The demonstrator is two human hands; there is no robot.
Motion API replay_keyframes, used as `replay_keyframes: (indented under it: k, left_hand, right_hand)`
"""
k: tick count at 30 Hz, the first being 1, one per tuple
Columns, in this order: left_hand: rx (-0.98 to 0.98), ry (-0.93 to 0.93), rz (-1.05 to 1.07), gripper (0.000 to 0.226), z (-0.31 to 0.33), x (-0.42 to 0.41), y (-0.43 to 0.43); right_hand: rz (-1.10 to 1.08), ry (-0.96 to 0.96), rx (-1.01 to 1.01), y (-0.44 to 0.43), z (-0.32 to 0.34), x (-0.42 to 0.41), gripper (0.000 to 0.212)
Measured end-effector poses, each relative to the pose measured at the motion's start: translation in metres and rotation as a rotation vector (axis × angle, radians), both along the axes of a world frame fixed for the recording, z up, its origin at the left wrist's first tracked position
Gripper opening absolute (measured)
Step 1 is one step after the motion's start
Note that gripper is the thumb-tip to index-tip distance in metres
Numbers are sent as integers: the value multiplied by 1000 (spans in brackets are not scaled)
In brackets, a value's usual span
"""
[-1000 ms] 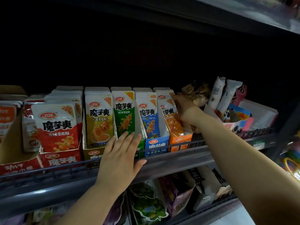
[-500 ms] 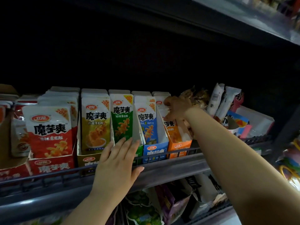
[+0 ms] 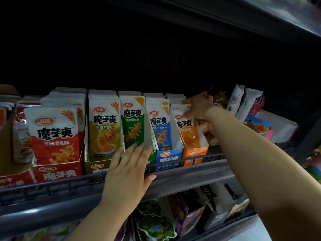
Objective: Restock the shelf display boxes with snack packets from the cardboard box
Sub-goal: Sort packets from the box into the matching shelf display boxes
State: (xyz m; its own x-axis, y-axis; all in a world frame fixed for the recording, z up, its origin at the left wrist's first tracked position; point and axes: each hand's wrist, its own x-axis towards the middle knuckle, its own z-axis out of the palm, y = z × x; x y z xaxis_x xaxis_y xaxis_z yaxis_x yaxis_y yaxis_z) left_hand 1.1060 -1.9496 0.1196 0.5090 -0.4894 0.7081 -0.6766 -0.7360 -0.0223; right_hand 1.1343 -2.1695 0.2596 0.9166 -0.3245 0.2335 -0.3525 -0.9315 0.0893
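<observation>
The left hand (image 3: 128, 173) lay flat, fingers straight, against the green box (image 3: 153, 156). Two boxes right of it, the right hand (image 3: 198, 107) apparently pinched the top of the orange packet (image 3: 187, 131).

A dark grey metal shelf (image 3: 191, 179) runs across the view, and its rounded front edge catches a dull sheen. A low wire rail (image 3: 52, 186) stands along that front edge from left to right. Behind it the back of the bay (image 3: 156, 58) is almost black, and no panel can be made out. Above, the underside of an upper shelf (image 3: 271, 18) slants toward the top right corner, faintly lit. Below, a lower shelf (image 3: 231, 227) shows its own dark front edge. At the bottom right lies a pale surface (image 3: 250, 236), possibly the floor. The light is dim.
</observation>
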Motion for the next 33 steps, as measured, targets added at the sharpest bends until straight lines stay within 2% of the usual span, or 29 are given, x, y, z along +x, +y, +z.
replay_keyframes:
  k: [5,8,11,17,21,26,28,30,33]
  left_hand:
    - [2,8,-5,78,1,-1,0]
    - [1,16,-11,78,2,-1,0]
    - [4,20,-16,79,2,-2,0]
    - [7,33,8,79,3,-4,0]
    - [28,58,3,74,5,-8,1]
    - [118,189,69,76,21,-17,3]
    - [171,333,107,78,37,-30,3]
    - [171,335,103,73,43,-39,3]
    - [136,269,97,70,49,-64,19]
  right_hand:
    - [6,-283,67,-7,-2,2,37]
    - [3,-247,60,-6,-9,0,40]
    - [-7,-168,63,-4,-14,-5,55]
    - [-29,-228,32,-6,-25,-6,72]
    - [18,-267,45,3,-21,-15,59]
    - [107,-339,8,22,-15,-52,42]
    - [95,-335,71,34,-20,-69,44]
    - [115,-324,212,48,-28,-88,46]
    - [205,-329,380,67,-43,-116,36]
